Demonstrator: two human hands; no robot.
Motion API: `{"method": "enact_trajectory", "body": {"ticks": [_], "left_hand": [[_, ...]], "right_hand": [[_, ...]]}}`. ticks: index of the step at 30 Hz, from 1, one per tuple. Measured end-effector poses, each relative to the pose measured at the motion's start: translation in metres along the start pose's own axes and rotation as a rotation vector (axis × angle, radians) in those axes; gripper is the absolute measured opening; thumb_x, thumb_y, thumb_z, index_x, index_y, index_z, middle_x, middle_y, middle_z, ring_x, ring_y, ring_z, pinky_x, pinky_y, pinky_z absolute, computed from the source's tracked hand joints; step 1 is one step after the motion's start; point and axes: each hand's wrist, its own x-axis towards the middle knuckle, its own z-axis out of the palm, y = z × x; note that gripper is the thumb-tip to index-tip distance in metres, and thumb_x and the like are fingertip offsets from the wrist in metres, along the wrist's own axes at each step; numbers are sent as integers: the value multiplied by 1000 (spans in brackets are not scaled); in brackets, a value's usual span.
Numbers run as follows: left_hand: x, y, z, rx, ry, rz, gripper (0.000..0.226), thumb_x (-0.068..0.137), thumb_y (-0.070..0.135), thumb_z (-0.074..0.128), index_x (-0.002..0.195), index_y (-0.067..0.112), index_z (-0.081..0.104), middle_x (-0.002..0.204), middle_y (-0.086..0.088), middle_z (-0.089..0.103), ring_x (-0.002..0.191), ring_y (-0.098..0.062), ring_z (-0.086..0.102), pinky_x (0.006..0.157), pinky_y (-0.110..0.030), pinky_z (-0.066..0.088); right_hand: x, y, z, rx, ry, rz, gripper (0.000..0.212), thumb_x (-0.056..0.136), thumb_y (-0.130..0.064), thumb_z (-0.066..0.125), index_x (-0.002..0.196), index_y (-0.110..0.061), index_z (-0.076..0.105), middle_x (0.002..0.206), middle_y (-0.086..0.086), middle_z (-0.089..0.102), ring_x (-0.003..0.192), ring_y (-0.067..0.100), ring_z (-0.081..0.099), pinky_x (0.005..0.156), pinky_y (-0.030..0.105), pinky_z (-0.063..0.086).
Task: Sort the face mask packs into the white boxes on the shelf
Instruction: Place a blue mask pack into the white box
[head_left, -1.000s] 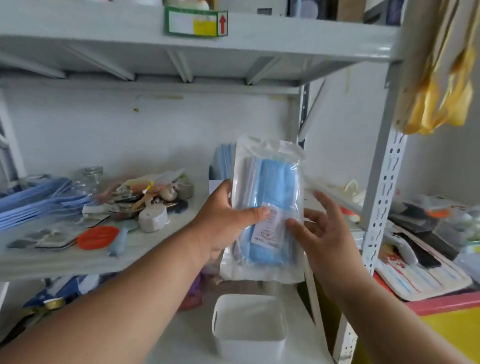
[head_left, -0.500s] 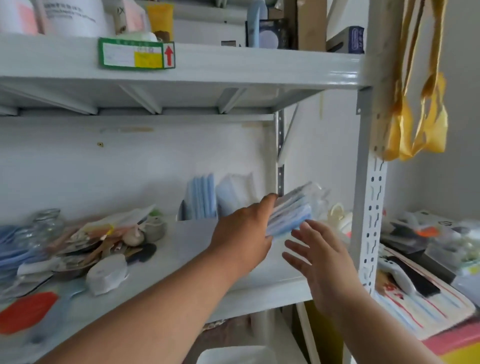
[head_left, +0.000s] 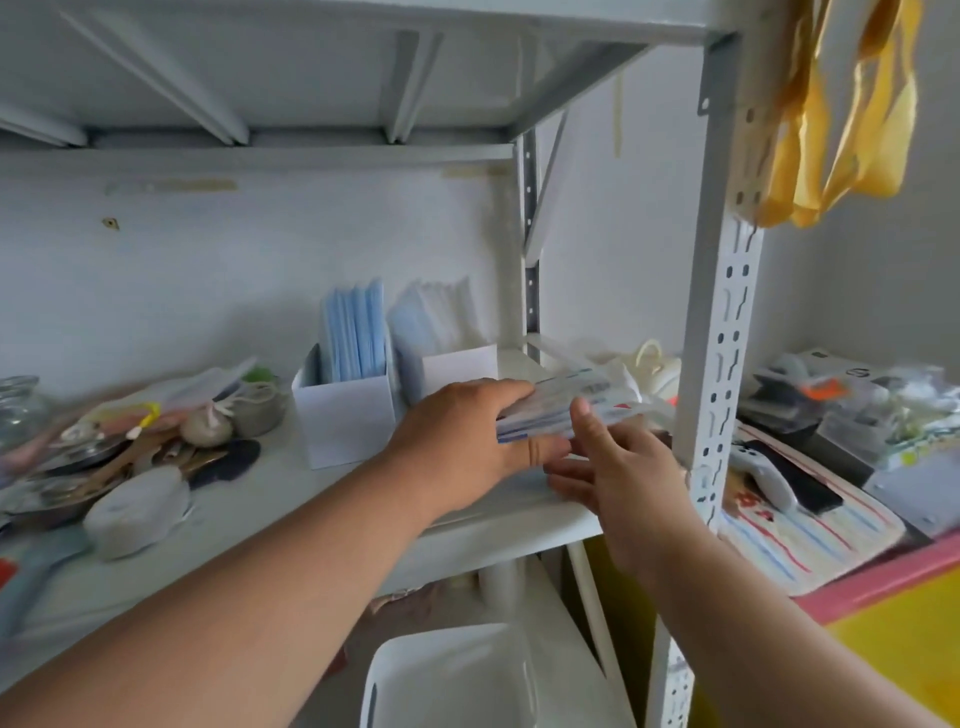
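Observation:
My left hand (head_left: 467, 441) grips a clear pack of blue face masks (head_left: 566, 405), held nearly flat over the right end of the shelf (head_left: 291, 525). My right hand (head_left: 618, 467) reaches in from below right, its thumb against the pack's near edge and its fingers spread under it. Behind my left hand stand two white boxes: the left box (head_left: 345, 415) holds upright blue mask packs, the right box (head_left: 457, 366) holds paler packs and is partly hidden by my hand.
Clutter covers the shelf's left part: a glass jar (head_left: 18, 410), pouches, a white roll (head_left: 135, 512). A perforated upright post (head_left: 719, 332) stands just right of the pack. A white bin (head_left: 452, 675) sits below. A cluttered table (head_left: 810, 483) lies at right, yellow straps (head_left: 831, 114) hang above.
The pack went from upright in front of me to nearly flat at the shelf's right end. My view tilted up to the shelf. My right hand has closed in under the pack.

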Motion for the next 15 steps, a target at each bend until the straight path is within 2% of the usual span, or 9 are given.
{"method": "enact_trajectory", "body": {"ticks": [3,5,7,10,12,15], "left_hand": [[0,-9,0,-143,-70,-55,94,71,96,60,149,43,55,143,18,65,128,-7,62,110,-41,53],[-2,-14,0,-147,-103,-64,88,77,86,68,151,42,53,143,18,64,127,-6,62,111,-39,52],[-5,-15,2,-37,-84,-33,80,84,78,70,153,42,52,139,17,64,122,-9,61,108,-40,52],[-10,-7,11,168,8,33,73,92,74,64,154,38,51,142,12,63,123,-17,58,105,-43,50],[-9,-3,20,281,40,56,69,96,73,58,154,36,51,149,9,60,130,-20,55,109,-44,46],[-4,-2,30,388,25,39,71,99,74,49,157,33,46,156,5,55,138,-22,51,114,-45,41]], "right_hand": [[0,-1,-4,1,0,4,58,82,-55,81,121,-12,74,106,10,86,91,29,86,91,45,69],[-3,-4,-5,5,-12,-8,40,88,-49,81,114,-19,78,103,4,87,92,29,86,96,48,67],[-2,-5,-8,-27,19,-10,32,95,-44,83,112,-17,79,100,5,87,90,29,86,99,52,66],[2,-6,-10,-144,121,19,48,95,-44,87,121,-7,73,87,10,85,75,28,85,94,57,69],[2,-9,-9,-217,200,20,70,94,-43,89,143,-4,58,82,12,82,69,28,84,87,56,70],[-1,-12,-12,-317,251,-22,86,98,-36,87,165,-23,35,76,9,79,64,28,83,81,53,71]]}}
